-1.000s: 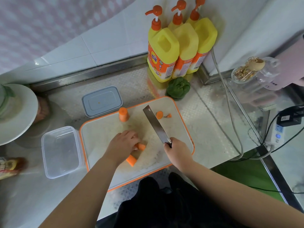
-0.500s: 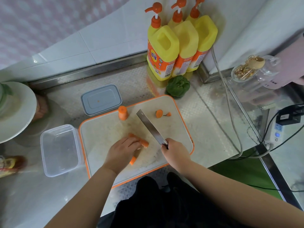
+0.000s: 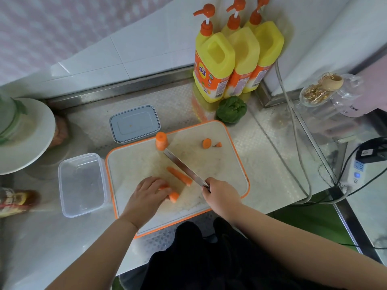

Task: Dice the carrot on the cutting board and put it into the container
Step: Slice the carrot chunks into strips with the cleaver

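Carrot strip [image 3: 179,175] lies loose mid cutting board [image 3: 228,164] | left hand [image 3: 149,194] curled over carrot piece [image 3: 173,196] | right hand [image 3: 222,194] grips knife [image 3: 184,168], blade beside strip

There is one view only, from the camera on my head, so no second view shares anything with it; it looks forward and steeply down over my own arms, which enter from the bottom edge; the wide lens bends the counter's back rail and the tiled wall across the top of the frame; it sits close, with the cutting board [image 3: 219,164] filling the centre, my left hand [image 3: 149,194] and right hand [image 3: 222,193] just below the middle, and my dark clothing at the bottom centre.
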Demonstrator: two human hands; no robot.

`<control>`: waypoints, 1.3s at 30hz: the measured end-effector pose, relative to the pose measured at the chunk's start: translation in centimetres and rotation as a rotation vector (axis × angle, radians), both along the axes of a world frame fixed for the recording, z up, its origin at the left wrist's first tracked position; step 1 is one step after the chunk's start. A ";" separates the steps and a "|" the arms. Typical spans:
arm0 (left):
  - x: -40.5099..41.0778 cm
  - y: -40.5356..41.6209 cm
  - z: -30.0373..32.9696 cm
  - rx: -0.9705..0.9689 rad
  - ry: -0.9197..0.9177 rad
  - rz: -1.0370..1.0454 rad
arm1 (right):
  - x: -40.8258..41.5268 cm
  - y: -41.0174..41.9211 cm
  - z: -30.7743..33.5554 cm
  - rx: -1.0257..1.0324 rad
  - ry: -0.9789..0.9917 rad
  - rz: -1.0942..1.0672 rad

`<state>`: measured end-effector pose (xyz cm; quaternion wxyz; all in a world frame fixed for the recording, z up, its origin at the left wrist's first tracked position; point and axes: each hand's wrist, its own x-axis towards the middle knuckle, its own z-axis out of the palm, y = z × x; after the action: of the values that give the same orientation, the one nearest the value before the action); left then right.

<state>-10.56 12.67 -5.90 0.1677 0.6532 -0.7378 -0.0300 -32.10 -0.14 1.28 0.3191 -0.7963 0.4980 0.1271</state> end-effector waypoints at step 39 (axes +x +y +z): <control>-6.3 -1.1 -1.4 -0.217 0.307 0.342 | 1.1 1.4 1.3 0.090 0.108 0.255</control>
<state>-16.87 11.61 -7.32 0.3498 0.7345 -0.5812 -0.0207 -31.00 1.25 2.55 0.3085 -0.8300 0.4030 0.2314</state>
